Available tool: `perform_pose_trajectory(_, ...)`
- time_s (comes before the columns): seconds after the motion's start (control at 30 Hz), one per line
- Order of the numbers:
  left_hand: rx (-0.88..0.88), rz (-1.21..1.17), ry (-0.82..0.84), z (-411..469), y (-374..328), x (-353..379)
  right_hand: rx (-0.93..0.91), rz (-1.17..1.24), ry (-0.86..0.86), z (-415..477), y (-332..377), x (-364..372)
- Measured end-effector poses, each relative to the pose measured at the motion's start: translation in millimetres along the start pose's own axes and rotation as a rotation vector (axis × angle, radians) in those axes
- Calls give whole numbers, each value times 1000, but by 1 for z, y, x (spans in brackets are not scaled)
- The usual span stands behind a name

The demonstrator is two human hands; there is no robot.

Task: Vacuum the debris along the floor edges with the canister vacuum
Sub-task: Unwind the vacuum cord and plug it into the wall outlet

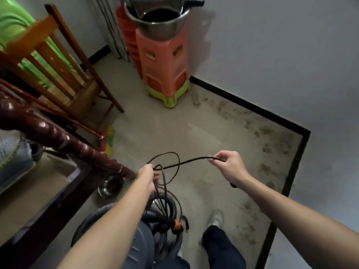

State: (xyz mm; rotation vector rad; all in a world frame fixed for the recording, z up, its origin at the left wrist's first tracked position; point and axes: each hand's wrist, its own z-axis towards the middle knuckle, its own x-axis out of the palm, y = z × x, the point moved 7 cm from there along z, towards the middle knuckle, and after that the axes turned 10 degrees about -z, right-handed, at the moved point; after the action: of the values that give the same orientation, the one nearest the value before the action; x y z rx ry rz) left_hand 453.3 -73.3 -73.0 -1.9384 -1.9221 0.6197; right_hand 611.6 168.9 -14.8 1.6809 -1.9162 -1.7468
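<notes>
Bare forearms reach over the dark grey canister vacuum at the person's feet, left hand closed on loops of thin black power cord, right hand pinching its stretched end rightward, toward the grey dusty debris along the black skirting.

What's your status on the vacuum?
Both hands on power cord: left hand holds loops, right hand pinches the end. Canister vacuum idle. Debris untouched along baseboard.
</notes>
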Motion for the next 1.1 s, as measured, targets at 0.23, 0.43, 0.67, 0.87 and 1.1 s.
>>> perform_pose_trajectory(0.23,53,11,-314,41,10,-61,35,-261,113,79,-18,7)
perform_pose_trajectory(0.43,133,-171,-440,49,-2,-88,104,-465,197,110,-35,14)
perform_pose_trajectory(0.67,368,-37,-345,58,-51,-56,177,-644,119,119,-30,-8)
perform_pose_trajectory(0.87,385,596,-341,68,-92,-16,95,-497,-9,120,5,-59)
perform_pose_trajectory(1.1,540,892,225,28,-83,147,17,-173,-19,115,30,-115)
